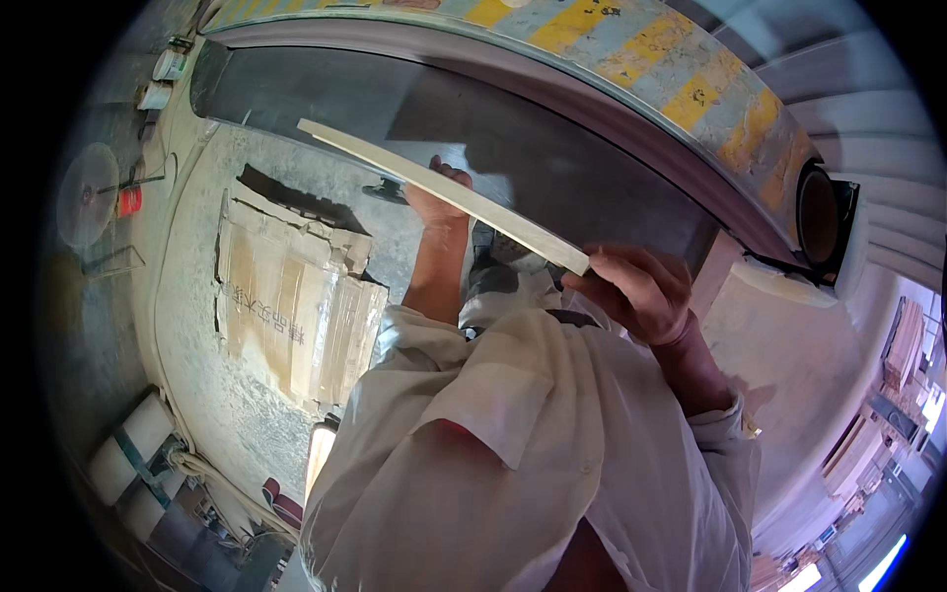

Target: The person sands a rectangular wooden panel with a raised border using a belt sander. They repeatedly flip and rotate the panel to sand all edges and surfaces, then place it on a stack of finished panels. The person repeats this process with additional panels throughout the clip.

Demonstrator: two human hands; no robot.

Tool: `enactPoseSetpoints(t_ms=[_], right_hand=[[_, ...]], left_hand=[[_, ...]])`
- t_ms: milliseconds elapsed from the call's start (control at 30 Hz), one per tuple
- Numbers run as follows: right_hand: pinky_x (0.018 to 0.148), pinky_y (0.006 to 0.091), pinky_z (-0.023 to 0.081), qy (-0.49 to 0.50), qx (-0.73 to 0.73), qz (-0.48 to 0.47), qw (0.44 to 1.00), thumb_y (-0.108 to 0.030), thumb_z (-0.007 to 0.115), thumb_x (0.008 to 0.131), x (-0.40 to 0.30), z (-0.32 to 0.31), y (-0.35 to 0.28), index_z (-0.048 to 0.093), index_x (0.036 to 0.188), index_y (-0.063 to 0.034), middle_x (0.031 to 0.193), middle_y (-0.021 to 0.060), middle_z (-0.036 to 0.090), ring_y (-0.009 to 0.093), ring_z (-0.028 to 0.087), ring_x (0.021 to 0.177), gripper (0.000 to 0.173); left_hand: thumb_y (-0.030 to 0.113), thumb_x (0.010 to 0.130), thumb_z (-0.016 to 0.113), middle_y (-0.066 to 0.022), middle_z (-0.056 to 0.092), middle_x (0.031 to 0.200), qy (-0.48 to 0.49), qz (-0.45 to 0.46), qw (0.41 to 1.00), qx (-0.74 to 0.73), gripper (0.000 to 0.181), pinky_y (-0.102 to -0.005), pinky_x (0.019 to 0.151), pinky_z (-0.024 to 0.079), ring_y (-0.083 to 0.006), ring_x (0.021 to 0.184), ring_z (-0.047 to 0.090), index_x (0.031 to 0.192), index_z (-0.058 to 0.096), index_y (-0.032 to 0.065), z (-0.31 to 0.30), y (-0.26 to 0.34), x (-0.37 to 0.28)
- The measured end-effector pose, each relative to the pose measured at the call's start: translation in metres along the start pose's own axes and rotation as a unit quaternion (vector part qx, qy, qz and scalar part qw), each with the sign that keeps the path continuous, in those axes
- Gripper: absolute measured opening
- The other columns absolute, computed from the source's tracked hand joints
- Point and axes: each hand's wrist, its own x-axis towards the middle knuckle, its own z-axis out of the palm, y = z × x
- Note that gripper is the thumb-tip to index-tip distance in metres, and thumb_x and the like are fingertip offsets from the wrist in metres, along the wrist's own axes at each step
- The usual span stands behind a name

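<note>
A long, pale wooden strip (pixel 444 192) runs slantwise before me, its far end to the left and its near end at the right. My right hand (pixel 644 288) grips the near end between thumb and fingers. Under the middle of the strip is my left hand (pixel 442 198), with its curled fingers showing past the far side; the strip hides part of the palm. Beyond the strip lies a dark metal worktable (pixel 311 85). A brownish-pink abrasive belt (pixel 592 155) runs along the back of that table, on what looks like a belt sander.
A worn yellow-striped machine housing (pixel 636 59) curves behind the belt. Flattened cardboard (pixel 281 296) lies on the dusty floor at left. A round duct opening (pixel 819 214) is at the right. A fan (pixel 87 194) stands far left; stacked boards (pixel 904 344) stand far right.
</note>
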Motion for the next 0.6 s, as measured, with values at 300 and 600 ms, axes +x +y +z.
enactPoseSetpoints(t_ms=[300, 600], right_hand=[[0.059, 0.0327, 0.056, -0.047, -0.012, 0.003, 0.999, -0.007, 0.081, 0.073, 0.006, 0.001, 0.001, 0.065, 0.111, -0.0051, 0.091, 0.0107, 0.067, 0.024, 0.069, 0.071, 0.041], [0.063, 0.0342, 0.053, -0.212, -0.082, 0.056, 0.972, -0.001, 0.066, 0.077, 0.008, 0.009, -0.007, 0.064, 0.121, -0.0080, 0.096, 0.0076, 0.062, 0.023, 0.065, 0.078, 0.045]], left_hand=[[0.041, 0.091, 0.047, 0.0007, 0.043, 0.066, 0.050, 0.140, 0.988, 0.035, 0.035, -0.0279, 0.049, 0.036, -0.0146, 0.052, 0.041, 0.085, 0.052, 0.0065, -0.001, 0.021, -0.012], [0.057, 0.103, 0.029, -0.0070, 0.058, 0.119, -0.053, 0.190, 0.978, 0.059, 0.058, -0.0418, 0.094, 0.048, -0.0260, 0.108, 0.057, 0.133, 0.047, 0.0113, -0.001, 0.007, -0.054]])
